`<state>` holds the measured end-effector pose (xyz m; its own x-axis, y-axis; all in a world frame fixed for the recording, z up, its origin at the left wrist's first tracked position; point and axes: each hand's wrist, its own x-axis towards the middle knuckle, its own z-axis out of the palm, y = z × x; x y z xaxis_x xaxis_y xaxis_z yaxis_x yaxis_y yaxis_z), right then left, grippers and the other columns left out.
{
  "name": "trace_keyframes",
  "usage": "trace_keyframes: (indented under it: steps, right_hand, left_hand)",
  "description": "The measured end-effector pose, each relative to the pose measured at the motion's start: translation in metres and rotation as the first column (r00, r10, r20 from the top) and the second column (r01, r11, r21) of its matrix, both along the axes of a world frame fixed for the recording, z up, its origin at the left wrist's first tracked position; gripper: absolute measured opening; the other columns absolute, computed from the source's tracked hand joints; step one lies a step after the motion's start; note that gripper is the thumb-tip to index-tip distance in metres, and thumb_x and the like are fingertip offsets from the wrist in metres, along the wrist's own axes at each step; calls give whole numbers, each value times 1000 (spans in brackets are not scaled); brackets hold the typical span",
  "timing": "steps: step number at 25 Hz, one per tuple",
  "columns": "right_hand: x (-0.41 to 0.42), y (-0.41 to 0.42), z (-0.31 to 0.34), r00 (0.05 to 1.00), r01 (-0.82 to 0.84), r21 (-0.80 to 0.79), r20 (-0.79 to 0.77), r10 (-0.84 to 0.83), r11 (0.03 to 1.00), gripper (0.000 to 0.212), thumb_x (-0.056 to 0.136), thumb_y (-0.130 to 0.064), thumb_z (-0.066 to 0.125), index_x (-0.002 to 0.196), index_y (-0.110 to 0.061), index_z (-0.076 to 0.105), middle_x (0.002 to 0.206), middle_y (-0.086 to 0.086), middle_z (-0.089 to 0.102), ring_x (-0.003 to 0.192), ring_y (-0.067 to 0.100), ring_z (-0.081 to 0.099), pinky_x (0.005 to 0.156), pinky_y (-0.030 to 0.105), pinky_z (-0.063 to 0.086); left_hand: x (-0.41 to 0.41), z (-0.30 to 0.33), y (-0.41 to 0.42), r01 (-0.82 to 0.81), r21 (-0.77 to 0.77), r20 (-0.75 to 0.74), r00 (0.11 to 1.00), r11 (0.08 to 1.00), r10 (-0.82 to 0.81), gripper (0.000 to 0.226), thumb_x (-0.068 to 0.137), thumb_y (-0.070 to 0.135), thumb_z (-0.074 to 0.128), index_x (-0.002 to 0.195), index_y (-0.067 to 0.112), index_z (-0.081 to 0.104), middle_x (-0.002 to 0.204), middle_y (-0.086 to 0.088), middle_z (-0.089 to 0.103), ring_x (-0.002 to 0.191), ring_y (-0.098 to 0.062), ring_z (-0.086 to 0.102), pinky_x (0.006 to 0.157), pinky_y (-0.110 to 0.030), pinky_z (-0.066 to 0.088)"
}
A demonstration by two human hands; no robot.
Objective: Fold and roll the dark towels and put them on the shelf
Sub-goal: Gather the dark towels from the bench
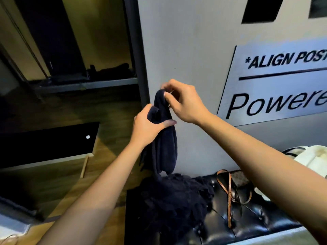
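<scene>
Forearms enter from the bottom edge and meet at mid-frame, where both hands hold one dark towel (166, 147) upright in the air in front of a grey wall (185, 41). Left hand (148, 126): fingers and thumb curled round the bunched upper part of the towel. Right hand (184, 101): fingertips pinching the towel's top end, just above the left fingers. Below the fingers the navy, soft-piled cloth hangs in long vertical folds, its lower end touching a heap of dark towels (175, 200) on a black padded bench (251, 221). Right of the heap lies a brown strap (229, 197).
</scene>
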<state>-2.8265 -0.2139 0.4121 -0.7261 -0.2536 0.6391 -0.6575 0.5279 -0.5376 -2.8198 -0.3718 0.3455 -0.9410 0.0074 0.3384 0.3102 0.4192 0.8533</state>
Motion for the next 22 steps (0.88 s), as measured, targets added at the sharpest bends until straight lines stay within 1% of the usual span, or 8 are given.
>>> trace_keyframes:
  steps: [3,5,8,11,14,17,20,22]
  right_hand:
    - [20,-15,12,998,-59,11,-5,59,998,11,92,-14,55,100,-16,63,84,-14,63,70,2,58,69,16,46]
    - [25,-15,-2,998,-50,-1,42,50,999,8,93,-20,61,99,-16,64,83,-10,65,68,3,57,66,13,43]
    - [21,-7,-49,988,28,-5,153,-27,1000,14,93,-30,63,95,-17,65,80,-6,66,67,5,57,64,13,44]
    - [17,3,-124,947,68,148,303,-111,987,15,93,-34,61,93,-19,64,78,-7,65,67,8,58,64,21,44]
    - [16,17,-214,852,27,313,489,-185,949,17,94,-34,59,93,-17,64,79,-1,68,69,18,60,68,33,50]
    - [21,34,-293,756,-29,496,579,-306,868,20,94,-36,56,95,-18,62,84,7,70,82,31,64,70,39,51]
    - [27,51,-375,699,-76,599,603,-386,797,21,93,-38,55,101,-19,60,101,9,68,95,35,63,74,40,52]
    - [29,61,-428,678,-147,670,604,-419,728,33,92,-40,58,117,-18,56,119,8,59,111,32,57,80,40,50]
  left_hand:
    - [8,12,-8,-92,33,-18,996,995,93,36,73,43,80,89,16,64,85,4,69,85,-13,64,76,-39,53]
    - [15,1,-19,-158,50,30,987,986,156,27,75,33,78,89,15,62,89,2,68,88,-16,64,75,-36,52]
    - [28,-32,-36,-249,59,121,963,967,241,28,74,26,79,90,28,55,106,-1,64,97,-17,61,85,-30,47]
    - [37,-78,-45,-291,52,217,937,955,274,33,70,20,80,78,33,50,105,-7,64,95,-20,63,88,-36,51]
    - [41,-133,-42,-299,23,312,909,954,278,22,65,20,78,78,23,60,94,-7,69,86,-20,65,80,-35,51]
    - [45,-186,-34,-310,-5,432,857,951,282,19,69,19,75,83,12,65,81,0,70,79,-18,65,75,-34,51]
    - [43,-247,-23,-325,-34,475,826,945,302,17,71,16,76,75,13,61,64,8,60,60,-3,56,66,-29,47]
    - [41,-286,-14,-313,-52,486,822,948,298,20,72,12,77,71,14,57,59,10,55,54,2,51,58,-22,41]
